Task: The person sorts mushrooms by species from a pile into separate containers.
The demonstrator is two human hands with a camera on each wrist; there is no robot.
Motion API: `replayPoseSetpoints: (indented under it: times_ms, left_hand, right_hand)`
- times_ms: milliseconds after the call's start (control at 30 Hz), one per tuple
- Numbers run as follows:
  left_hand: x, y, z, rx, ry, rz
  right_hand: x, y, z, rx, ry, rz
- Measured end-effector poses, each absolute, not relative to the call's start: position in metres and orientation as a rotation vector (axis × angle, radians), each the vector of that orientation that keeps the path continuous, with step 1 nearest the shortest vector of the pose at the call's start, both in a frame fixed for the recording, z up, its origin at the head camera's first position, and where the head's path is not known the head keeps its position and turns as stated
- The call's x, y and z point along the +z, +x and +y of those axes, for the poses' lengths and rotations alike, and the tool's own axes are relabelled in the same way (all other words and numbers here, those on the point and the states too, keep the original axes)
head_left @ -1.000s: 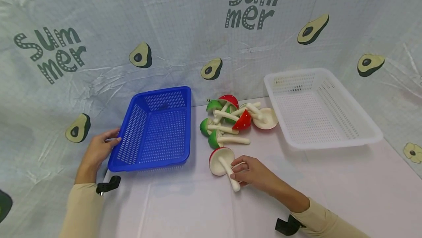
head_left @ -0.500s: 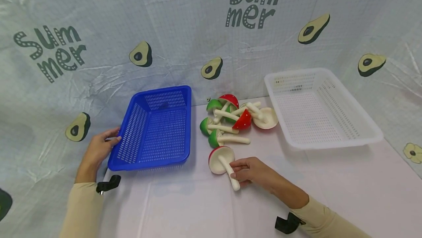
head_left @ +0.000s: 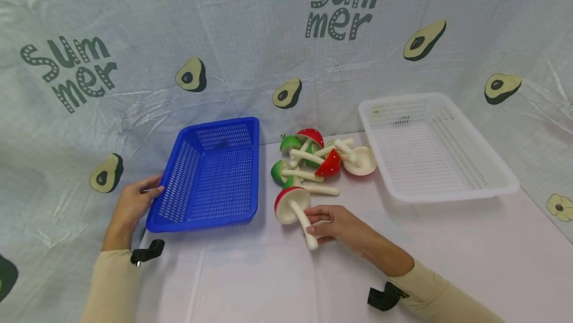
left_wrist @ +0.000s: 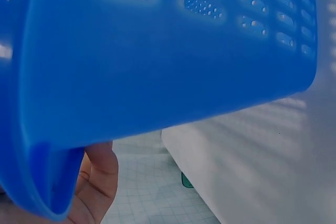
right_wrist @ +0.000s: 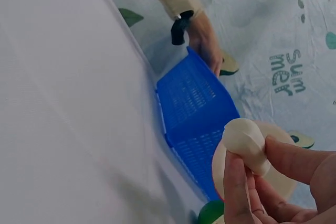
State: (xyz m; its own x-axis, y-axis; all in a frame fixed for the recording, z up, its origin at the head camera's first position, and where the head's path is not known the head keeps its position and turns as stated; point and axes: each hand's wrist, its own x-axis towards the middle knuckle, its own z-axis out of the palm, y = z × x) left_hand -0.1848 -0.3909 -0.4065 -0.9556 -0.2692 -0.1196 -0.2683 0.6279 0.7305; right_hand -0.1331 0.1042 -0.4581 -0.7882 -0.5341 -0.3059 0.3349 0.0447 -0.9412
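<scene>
My right hand (head_left: 337, 226) pinches the white stem of a toy mushroom (head_left: 291, 207) with a red-edged cap, its pale underside facing the head camera. In the right wrist view the stem's end (right_wrist: 244, 139) sits between thumb and fingertips. The cap overlaps a green-capped mushroom (head_left: 320, 190) in the head view. At the left, my left hand (head_left: 136, 202) grips the side rim of a blue plastic basket (head_left: 256, 173), which has nothing in it. From the left wrist, fingers (left_wrist: 102, 169) show at the basket's rim, and the rest of that hand is partly hidden.
Several red-capped and green-capped mushrooms (head_left: 329, 162) lie in a pile at the back, between the blue basket and a white plastic basket (head_left: 452, 196) on the right. Behind the white-covered table (head_left: 250, 283) rises a patterned sheet (head_left: 241, 39).
My right hand has moved the red-edged mushroom up and to the left in the head view, so its cap now partly covers a green-capped one. My left hand stays on the blue basket.
</scene>
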Motion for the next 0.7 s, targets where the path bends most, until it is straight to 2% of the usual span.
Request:
replayPoseSetpoints:
  times_ms: [700]
  left_hand:
    - [-0.409,-0.182,-0.394,-1.31,0.511,-2.814]
  right_hand:
    - [-0.421,-0.174,0.087,-1.906,-0.305,1.695]
